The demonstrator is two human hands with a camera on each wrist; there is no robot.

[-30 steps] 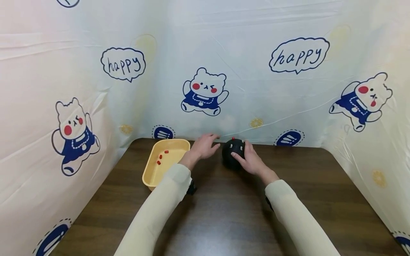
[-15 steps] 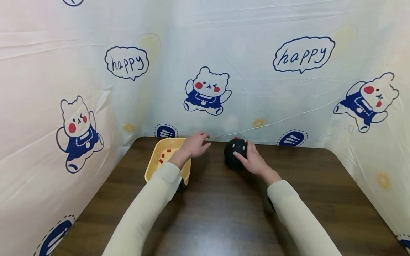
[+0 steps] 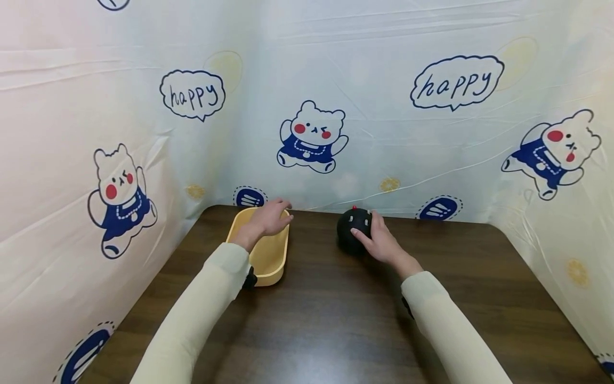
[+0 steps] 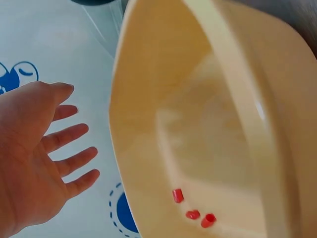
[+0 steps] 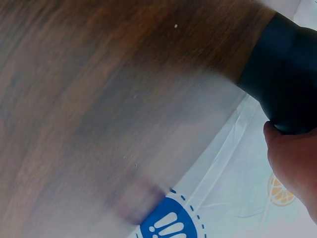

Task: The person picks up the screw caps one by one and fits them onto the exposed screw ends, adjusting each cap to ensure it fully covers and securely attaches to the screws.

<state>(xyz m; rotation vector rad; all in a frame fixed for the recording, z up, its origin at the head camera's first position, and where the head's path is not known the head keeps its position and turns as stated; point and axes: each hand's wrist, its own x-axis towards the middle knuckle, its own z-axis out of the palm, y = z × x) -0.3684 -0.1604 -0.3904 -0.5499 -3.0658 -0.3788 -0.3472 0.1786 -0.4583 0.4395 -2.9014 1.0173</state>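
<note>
Upright stands black ball (image 3: 346,236), red tip (image 3: 354,207) uppermost.

Black ball (image 3: 346,237) right of yellow tub (image 3: 271,278)

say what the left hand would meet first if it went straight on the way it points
Probably the pale cloth backdrop with blue bear prints; in the head view the left hand points forward and rightward toward it, though depth is unclear.
</note>
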